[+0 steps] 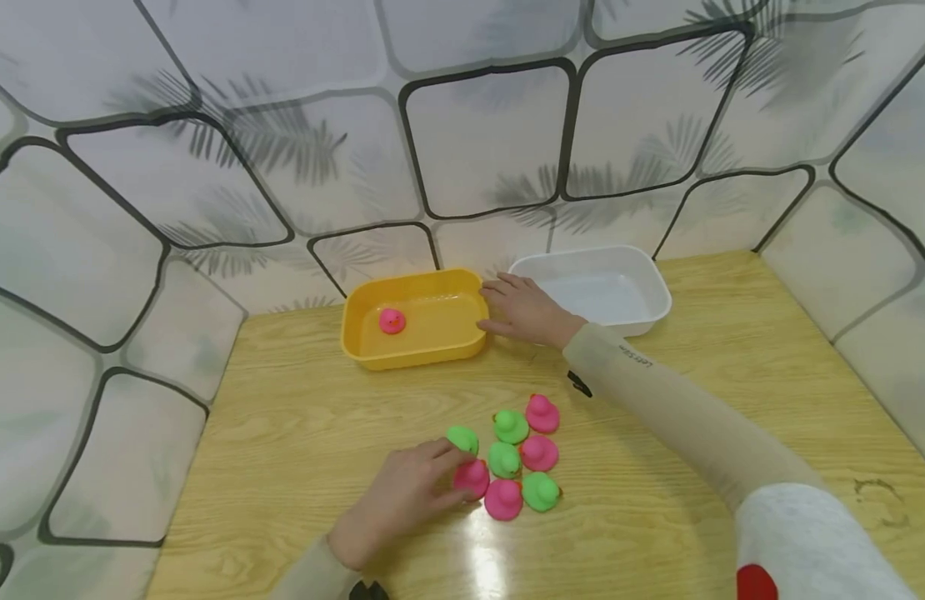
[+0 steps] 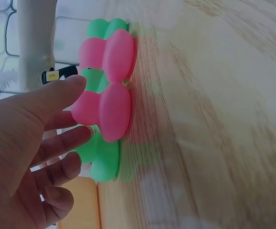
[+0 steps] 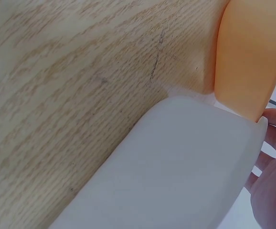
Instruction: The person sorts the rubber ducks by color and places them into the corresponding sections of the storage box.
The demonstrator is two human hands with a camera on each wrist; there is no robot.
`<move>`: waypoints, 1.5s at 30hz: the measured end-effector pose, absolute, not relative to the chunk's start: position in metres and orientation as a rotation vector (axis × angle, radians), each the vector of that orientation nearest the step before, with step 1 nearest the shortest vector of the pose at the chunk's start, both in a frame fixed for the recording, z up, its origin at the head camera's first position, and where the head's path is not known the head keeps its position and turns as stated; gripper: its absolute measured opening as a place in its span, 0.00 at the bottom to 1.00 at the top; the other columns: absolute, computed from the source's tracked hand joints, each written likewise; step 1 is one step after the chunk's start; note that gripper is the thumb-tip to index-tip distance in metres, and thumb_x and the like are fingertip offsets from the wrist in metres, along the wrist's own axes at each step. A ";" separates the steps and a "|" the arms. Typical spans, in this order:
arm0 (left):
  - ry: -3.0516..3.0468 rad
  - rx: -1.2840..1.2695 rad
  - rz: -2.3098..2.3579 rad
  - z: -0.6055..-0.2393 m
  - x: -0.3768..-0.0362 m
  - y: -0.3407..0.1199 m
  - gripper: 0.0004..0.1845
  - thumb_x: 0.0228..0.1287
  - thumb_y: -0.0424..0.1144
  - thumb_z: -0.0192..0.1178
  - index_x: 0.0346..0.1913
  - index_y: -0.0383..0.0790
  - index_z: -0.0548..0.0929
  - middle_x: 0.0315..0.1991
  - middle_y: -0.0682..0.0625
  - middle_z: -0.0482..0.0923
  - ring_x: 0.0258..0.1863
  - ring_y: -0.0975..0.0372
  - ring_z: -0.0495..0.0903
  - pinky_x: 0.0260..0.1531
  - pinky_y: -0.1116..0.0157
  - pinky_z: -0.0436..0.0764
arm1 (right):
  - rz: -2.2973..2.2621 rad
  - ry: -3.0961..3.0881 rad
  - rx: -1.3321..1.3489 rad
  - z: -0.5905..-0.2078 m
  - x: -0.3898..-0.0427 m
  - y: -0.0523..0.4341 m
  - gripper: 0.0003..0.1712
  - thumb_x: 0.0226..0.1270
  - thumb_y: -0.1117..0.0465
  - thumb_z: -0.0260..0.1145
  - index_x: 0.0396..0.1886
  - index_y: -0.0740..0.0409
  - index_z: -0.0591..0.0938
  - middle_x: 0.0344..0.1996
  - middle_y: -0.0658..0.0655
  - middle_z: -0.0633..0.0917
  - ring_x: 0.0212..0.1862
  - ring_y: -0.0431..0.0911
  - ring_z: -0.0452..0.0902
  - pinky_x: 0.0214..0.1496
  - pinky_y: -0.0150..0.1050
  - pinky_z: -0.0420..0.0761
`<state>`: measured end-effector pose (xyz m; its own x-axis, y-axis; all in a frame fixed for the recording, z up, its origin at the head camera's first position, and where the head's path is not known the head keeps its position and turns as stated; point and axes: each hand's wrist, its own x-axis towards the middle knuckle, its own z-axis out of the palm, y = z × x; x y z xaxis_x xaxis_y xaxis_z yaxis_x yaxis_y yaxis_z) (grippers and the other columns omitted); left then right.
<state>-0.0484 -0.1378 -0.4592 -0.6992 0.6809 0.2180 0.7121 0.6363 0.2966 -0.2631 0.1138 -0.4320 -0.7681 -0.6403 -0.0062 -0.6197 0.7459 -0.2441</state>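
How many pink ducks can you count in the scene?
5: one in the yellow tub; four in the table cluster, at its far end, middle right, near edge, and by the left hand.

Upright pink duck (image 1: 472,478) among 8 clustered

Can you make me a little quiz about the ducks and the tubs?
1. How many small pink rubber ducks sit in the yellow plastic tub?
2. True or false: the white plastic tub holds green ducks.
3. Which hand reaches the duck cluster on the wooden table: A left hand, B right hand?

Key: 1. One. 2. False, it shows no ducks. 3. A; the right hand rests at the yellow tub's rim.
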 end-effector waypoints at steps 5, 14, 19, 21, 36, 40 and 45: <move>-2.801 -1.150 -0.504 -0.461 -0.046 -0.135 0.17 0.64 0.52 0.73 0.51 0.49 0.88 0.43 0.57 0.84 0.37 0.65 0.85 0.33 0.67 0.83 | -0.366 2.838 -1.043 -0.433 -0.264 0.111 0.40 0.81 0.41 0.58 0.78 0.66 0.67 0.77 0.65 0.68 0.80 0.65 0.53 0.80 0.61 0.54; -2.771 -1.121 -0.447 -0.461 -0.045 -0.133 0.15 0.63 0.50 0.74 0.48 0.48 0.88 0.39 0.57 0.83 0.34 0.65 0.83 0.27 0.67 0.81 | -0.339 2.844 -1.024 -0.434 -0.263 0.113 0.40 0.82 0.41 0.56 0.79 0.65 0.66 0.78 0.65 0.67 0.80 0.64 0.53 0.80 0.60 0.53; -2.729 -1.100 -0.442 -0.461 -0.043 -0.135 0.15 0.61 0.50 0.75 0.48 0.49 0.88 0.40 0.57 0.84 0.34 0.65 0.84 0.27 0.66 0.81 | -0.338 2.838 -1.023 -0.432 -0.263 0.113 0.40 0.82 0.41 0.56 0.79 0.65 0.66 0.78 0.65 0.66 0.81 0.64 0.52 0.80 0.60 0.53; -2.714 -1.084 -0.449 -0.460 -0.042 -0.137 0.16 0.60 0.49 0.76 0.48 0.48 0.88 0.40 0.57 0.84 0.34 0.64 0.85 0.27 0.66 0.82 | -0.340 2.843 -1.030 -0.433 -0.264 0.113 0.40 0.82 0.41 0.56 0.79 0.66 0.66 0.78 0.65 0.67 0.80 0.64 0.53 0.80 0.61 0.53; -2.685 -1.005 -0.433 -0.423 -0.064 -0.160 0.17 0.57 0.44 0.79 0.46 0.43 0.88 0.39 0.54 0.85 0.32 0.63 0.86 0.21 0.68 0.79 | -0.361 2.844 -1.032 -0.435 -0.265 0.115 0.41 0.81 0.41 0.57 0.79 0.65 0.66 0.78 0.65 0.66 0.80 0.64 0.52 0.80 0.62 0.53; -2.706 -0.981 -0.437 -0.413 -0.078 -0.166 0.17 0.58 0.44 0.79 0.48 0.43 0.88 0.40 0.53 0.86 0.32 0.62 0.85 0.23 0.68 0.79 | -0.362 2.841 -1.036 -0.437 -0.266 0.116 0.41 0.81 0.41 0.57 0.79 0.65 0.65 0.78 0.65 0.66 0.80 0.64 0.52 0.80 0.62 0.53; -2.717 -0.952 -0.440 -0.407 -0.097 -0.171 0.17 0.60 0.43 0.78 0.49 0.42 0.88 0.41 0.51 0.86 0.31 0.61 0.82 0.25 0.66 0.80 | -0.371 2.837 -1.046 -0.436 -0.267 0.115 0.40 0.81 0.41 0.57 0.79 0.66 0.66 0.78 0.66 0.66 0.80 0.65 0.53 0.80 0.62 0.53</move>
<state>-0.0973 -0.1712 -0.4068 -0.7629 0.5678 0.3091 0.6363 0.7440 0.2038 -0.2667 0.1150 -0.4362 -0.7603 -0.6496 -0.0056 -0.6263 0.7353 -0.2592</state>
